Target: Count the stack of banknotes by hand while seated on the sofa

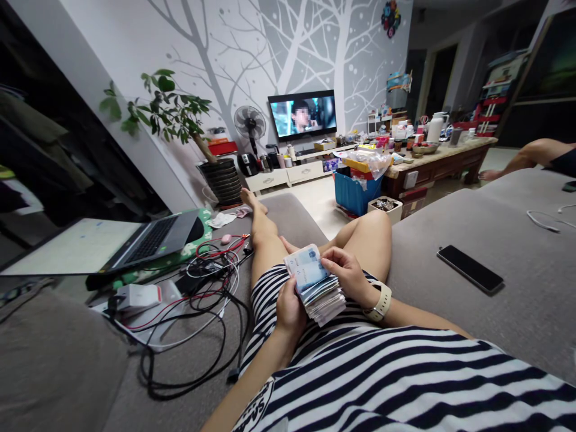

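A thick stack of banknotes [321, 300], its lower part fanned and bent, lies over my lap between my two hands. My left hand [290, 306] is closed around the left side of the stack, thumb on top. The top note [306, 267], bluish and white, faces up and stands out beyond the others. At its right edge, my right hand [351, 273] pinches the note between thumb and fingers. A pale watch [380, 302] circles my right wrist.
To the left, an open laptop [148, 240] rests beside tangled cables [211, 300] and a white box [139, 297]. A smartphone [470, 268] lies on the grey sofa [423, 336] to the right. Another person's leg [531, 157] shows at the far right, near a cluttered table [477, 147].
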### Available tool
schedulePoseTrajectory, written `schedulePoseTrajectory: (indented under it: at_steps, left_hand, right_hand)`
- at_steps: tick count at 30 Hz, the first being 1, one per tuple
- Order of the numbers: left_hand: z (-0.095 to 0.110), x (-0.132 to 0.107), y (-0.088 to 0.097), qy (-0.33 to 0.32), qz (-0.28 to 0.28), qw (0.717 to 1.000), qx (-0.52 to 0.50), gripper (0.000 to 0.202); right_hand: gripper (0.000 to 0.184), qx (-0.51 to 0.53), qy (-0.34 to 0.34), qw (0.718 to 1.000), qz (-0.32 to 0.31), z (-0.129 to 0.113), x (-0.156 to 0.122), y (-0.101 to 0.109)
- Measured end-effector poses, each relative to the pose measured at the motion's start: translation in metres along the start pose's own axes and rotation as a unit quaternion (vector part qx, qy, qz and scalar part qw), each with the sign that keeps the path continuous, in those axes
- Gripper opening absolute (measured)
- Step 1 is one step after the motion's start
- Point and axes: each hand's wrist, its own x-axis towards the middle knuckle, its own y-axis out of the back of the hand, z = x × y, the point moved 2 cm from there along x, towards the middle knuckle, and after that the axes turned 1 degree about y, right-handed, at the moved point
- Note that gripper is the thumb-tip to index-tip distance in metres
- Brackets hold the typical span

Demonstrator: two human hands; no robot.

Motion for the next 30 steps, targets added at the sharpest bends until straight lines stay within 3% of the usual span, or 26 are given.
schedulePoseTrajectory:
  at_steps: [10, 16, 30]
  left_hand:
    - [0.003, -0.004, -0.006, 0.027, -0.024, 0.998, -0.050, 0.019]
    - [-0.001, 0.000, -0.009, 0.057, -0.056, 0.989, -0.123, 0.024]
    - [0.009, -0.009, -0.012, 0.032, -0.045, 0.995, -0.080, 0.023]
  right_hand:
    - [0.031, 0.000, 0.003, 1.000, 0.013, -0.001, 0.000, 0.001]
    - [0.044, -0.009, 0.001, 1.000, -0.027, -0.003, 0.001, 0.000]
    - [0.040, -0.014, -0.029, 0.999, 0.007, -0.002, 0.003, 0.000]
